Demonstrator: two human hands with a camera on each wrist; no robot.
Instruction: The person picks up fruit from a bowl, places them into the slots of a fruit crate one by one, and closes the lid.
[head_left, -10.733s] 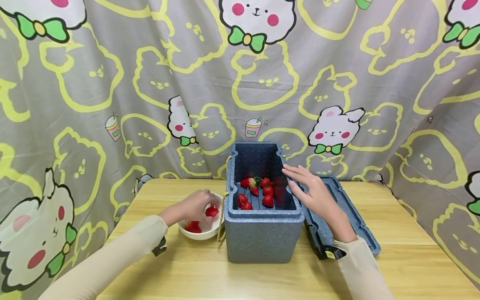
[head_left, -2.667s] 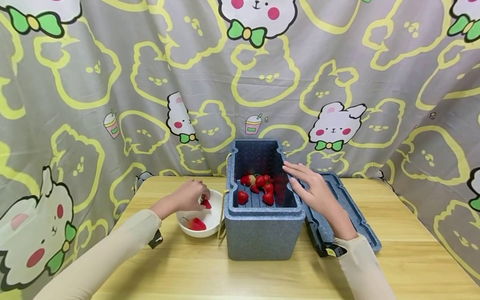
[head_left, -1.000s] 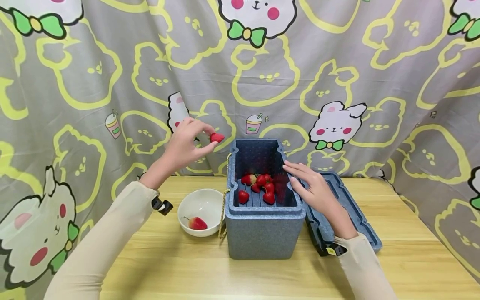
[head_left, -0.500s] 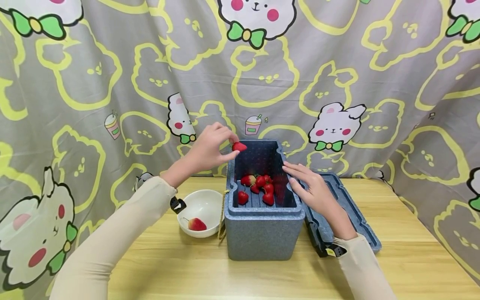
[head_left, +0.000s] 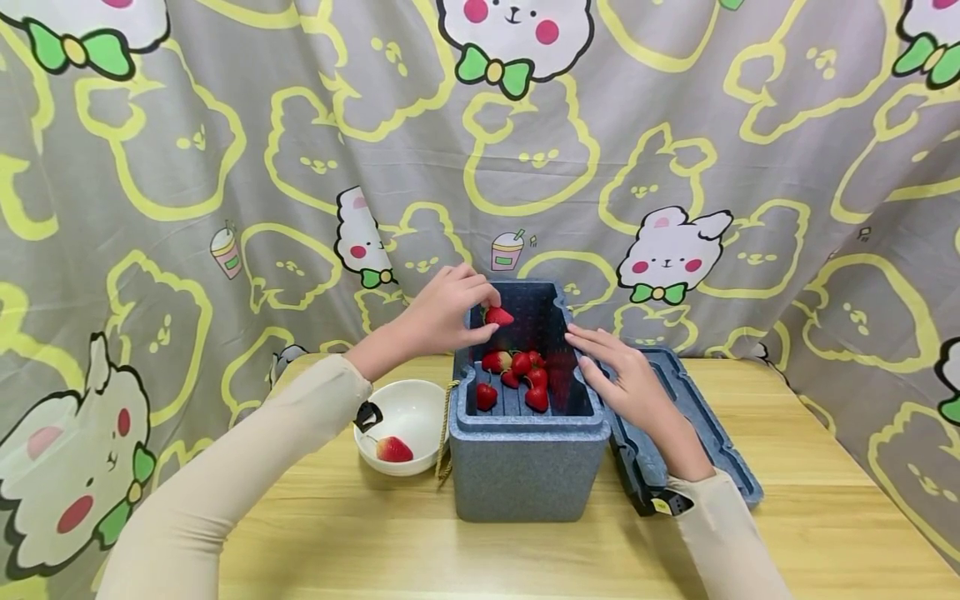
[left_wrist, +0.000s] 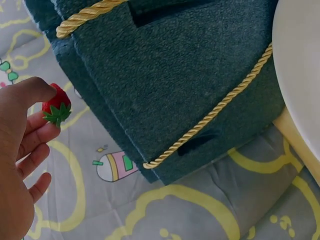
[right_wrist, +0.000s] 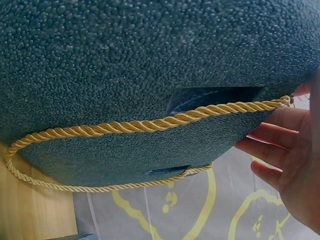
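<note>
My left hand pinches a red strawberry between thumb and fingers, over the far left part of a blue-grey foam box. In the left wrist view the green leaves of the strawberry show below the thumb and fingertips. Several strawberries lie on the ribbed floor inside the box. With fingers extended, my right hand rests on the box's right rim; the right wrist view has this hand at the box's edge. One strawberry lies in a white bowl left of the box.
The blue-grey lid lies on the wooden table right of the box, partly under my right forearm. A gold rope hangs along the box's side, between it and the bowl. A patterned curtain stands behind the table.
My left hand has lifted a strawberry out of the bowl and carried it right, then lowered it into the box's opening. More strawberries lie in the box than at first. My right hand stays put.
</note>
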